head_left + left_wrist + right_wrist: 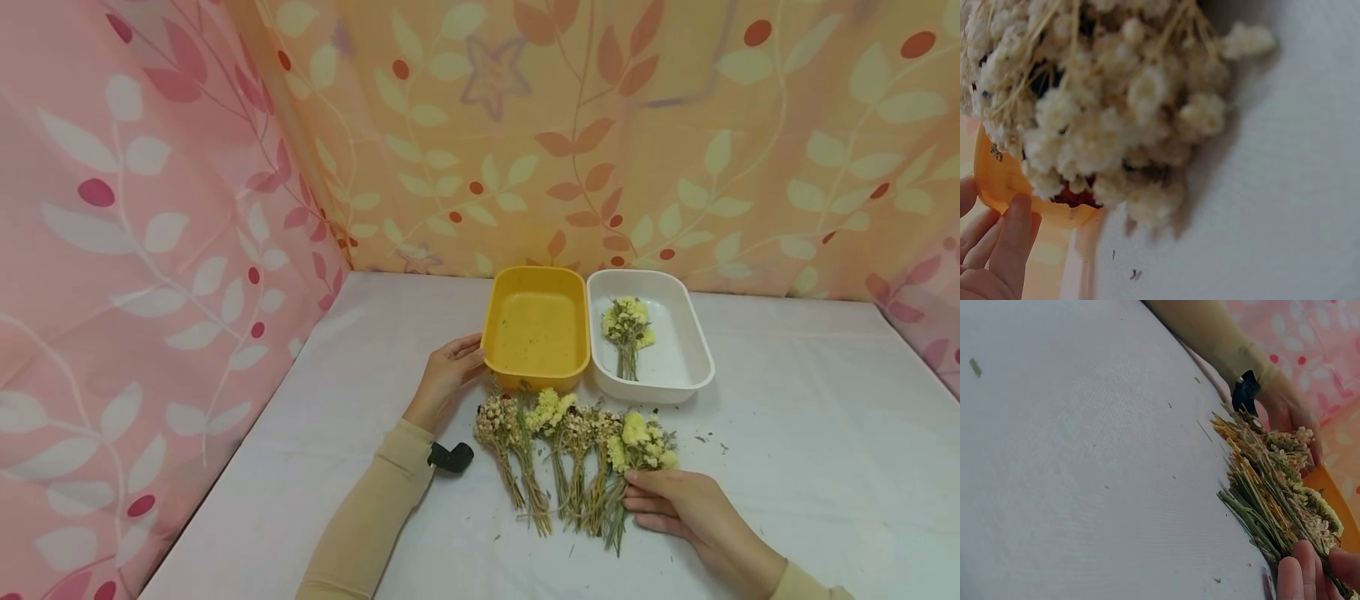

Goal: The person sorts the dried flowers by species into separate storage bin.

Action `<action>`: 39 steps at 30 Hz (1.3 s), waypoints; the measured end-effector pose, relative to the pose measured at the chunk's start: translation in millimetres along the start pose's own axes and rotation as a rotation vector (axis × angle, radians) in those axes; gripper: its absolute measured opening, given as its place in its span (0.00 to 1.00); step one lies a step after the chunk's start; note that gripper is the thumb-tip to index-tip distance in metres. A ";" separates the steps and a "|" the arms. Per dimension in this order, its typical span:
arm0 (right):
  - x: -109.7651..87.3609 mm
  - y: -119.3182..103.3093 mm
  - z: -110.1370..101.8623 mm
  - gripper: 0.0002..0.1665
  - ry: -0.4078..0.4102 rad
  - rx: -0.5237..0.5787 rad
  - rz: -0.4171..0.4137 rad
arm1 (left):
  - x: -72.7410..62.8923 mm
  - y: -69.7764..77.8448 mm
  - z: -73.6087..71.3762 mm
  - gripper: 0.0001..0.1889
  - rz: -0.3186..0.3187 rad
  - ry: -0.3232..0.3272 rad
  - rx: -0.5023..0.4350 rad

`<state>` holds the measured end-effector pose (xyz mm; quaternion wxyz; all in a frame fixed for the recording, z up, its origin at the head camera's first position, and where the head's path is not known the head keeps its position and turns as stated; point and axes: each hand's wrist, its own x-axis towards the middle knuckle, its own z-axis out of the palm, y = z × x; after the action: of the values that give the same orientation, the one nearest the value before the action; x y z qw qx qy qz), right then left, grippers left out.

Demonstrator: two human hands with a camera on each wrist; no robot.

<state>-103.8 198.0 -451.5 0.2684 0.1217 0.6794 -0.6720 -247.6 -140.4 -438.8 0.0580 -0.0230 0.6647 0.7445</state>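
Note:
In the head view, my right hand (686,508) pinches the stems of a bunch of dried yellow flowers (643,442), at the right end of a row of dried bunches. Thumb and fingers close round these stems in the right wrist view too. My left hand (450,371) touches the outer left side of a yellow plastic tub (536,379), its fingers fairly straight against the wall. Beside that hand lie cream-coloured dried flowers (497,421), large and blurred in the left wrist view. Another yellow bunch (575,408) lies mid-row, partly overlapped by its neighbours.
A white tub (686,333) stands right against the yellow one and holds one yellow flower bunch (628,325). Plant crumbs (705,439) are scattered on the white-covered table (810,433). Leaf-patterned cloth (570,125) hangs behind and at the sides.

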 end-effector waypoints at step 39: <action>-18.2 -27.6 -6.3 0.08 0.010 0.018 -0.122 | -0.2 1.1 -0.3 0.24 0.011 -0.010 0.007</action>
<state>-104.5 205.9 -418.8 0.2227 0.0860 0.6809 -0.6924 -247.6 -140.9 -437.7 0.0573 -0.0153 0.6670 0.7427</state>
